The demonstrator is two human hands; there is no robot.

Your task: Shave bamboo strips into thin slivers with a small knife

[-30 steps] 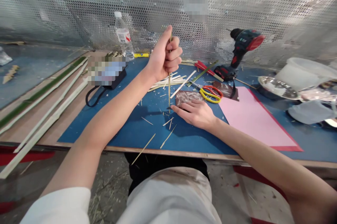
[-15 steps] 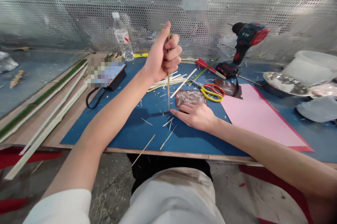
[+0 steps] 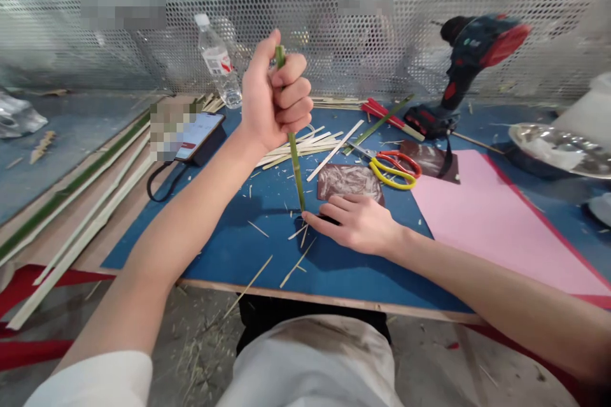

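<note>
A narrow green bamboo strip point(image 3: 296, 171) stands nearly upright, leaning slightly, its lower end close to the blue tabletop. My left hand point(image 3: 281, 98) is closed around its upper part, thumb pointing up along it. Low over the table is my right hand point(image 3: 358, 222), its index fingertip at the strip's lower end. The other fingers are curled, with a dark patch beneath them; whatever they grip is hidden. Just behind that hand lies a brown sheet with whitish dust, like sandpaper point(image 3: 348, 181). Yellow-and-red-handled scissors point(image 3: 394, 171) rest beside it.
Pale bamboo strips point(image 3: 310, 147) lie behind my hands. A cordless drill point(image 3: 470, 69) stands at the back right, near pink paper point(image 3: 496, 216) and a metal bowl point(image 3: 563, 146). A bottle point(image 3: 219, 63), a phone point(image 3: 200, 136) and long bamboo lengths point(image 3: 90, 203) are leftward.
The strip has turned from its thin edge to its wide green face and now tilts. My left hand has shifted left in view; my right fingertip stays at the lower end. The view has shifted slightly.
</note>
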